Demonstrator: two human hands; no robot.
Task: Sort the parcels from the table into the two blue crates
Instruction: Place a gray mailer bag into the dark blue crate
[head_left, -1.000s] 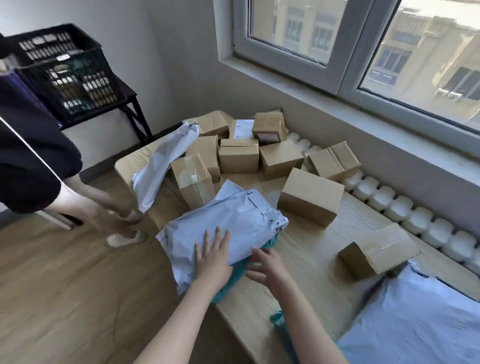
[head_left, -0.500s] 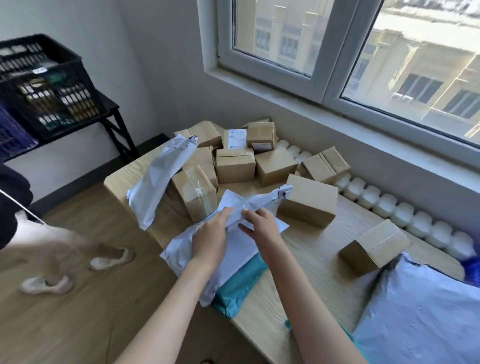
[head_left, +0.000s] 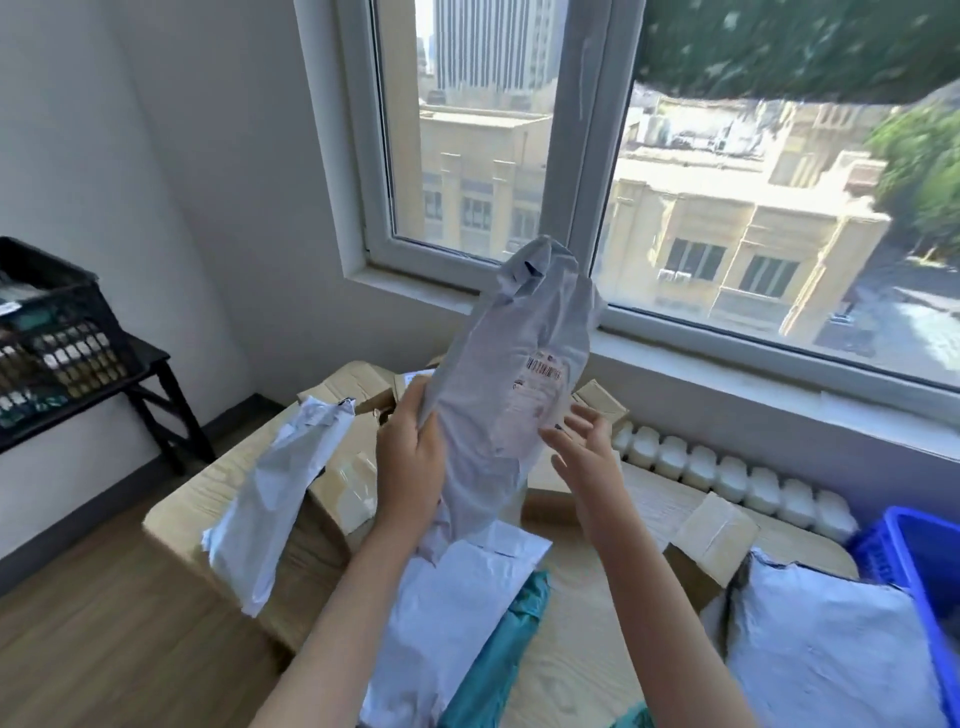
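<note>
A grey mailer bag (head_left: 511, 395) with a printed label stands upright in the air above the table (head_left: 576, 660). My left hand (head_left: 413, 462) grips its left edge. My right hand (head_left: 584, 452) hovers beside its right edge with fingers spread, holding nothing. Under the raised bag lie another white mailer (head_left: 457, 613) and a teal one (head_left: 498, 654). A long white mailer (head_left: 275, 509) leans over the table's left side. Cardboard boxes (head_left: 711, 540) lie behind, mostly hidden by the bag. A blue crate (head_left: 914, 577) shows at the far right.
A large grey mailer (head_left: 826, 654) lies at the table's right end beside the crate. White radiator fins (head_left: 727, 467) run under the window sill. A black crate (head_left: 49, 332) sits on a dark stand at the left wall. Wood floor lies to the left.
The grey mailer has gone up from the table to upright in front of the window. My right hand has come off it. The view tilted up, and the person at the left is out of sight.
</note>
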